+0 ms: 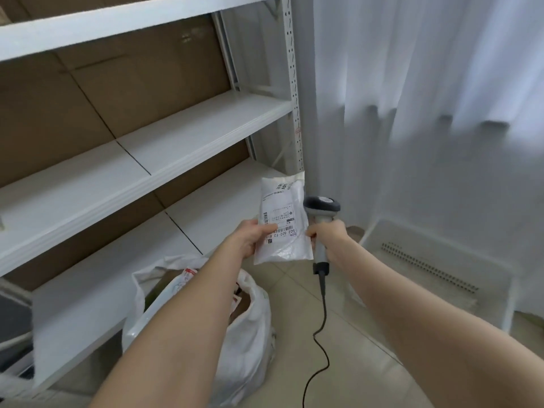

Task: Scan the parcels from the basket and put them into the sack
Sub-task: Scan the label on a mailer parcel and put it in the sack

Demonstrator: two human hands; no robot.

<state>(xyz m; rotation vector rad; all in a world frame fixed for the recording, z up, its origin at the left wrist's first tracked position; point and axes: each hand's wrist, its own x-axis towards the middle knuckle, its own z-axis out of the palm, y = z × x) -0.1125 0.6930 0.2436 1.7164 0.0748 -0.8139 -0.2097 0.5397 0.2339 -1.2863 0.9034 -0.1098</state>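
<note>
My left hand [248, 235] pinches a flat white plastic parcel [282, 219] by its left edge, holding it upright with the printed label and barcode facing me. My right hand [331, 238] grips the handle of a grey barcode scanner [321, 208], whose dark head sits just right of the parcel at its upper part. The scanner's black cable [321, 328] hangs down to the floor. Below my left forearm stands the white sack [250, 334], open at the top with parcels inside. A white basket [441, 260] sits on the floor at the right.
White metal shelving [176, 134] with brown cardboard behind it fills the left and centre. A white curtain [441, 98] hangs on the right, reaching down behind the basket. Beige floor tiles [368, 363] lie between the sack and the basket.
</note>
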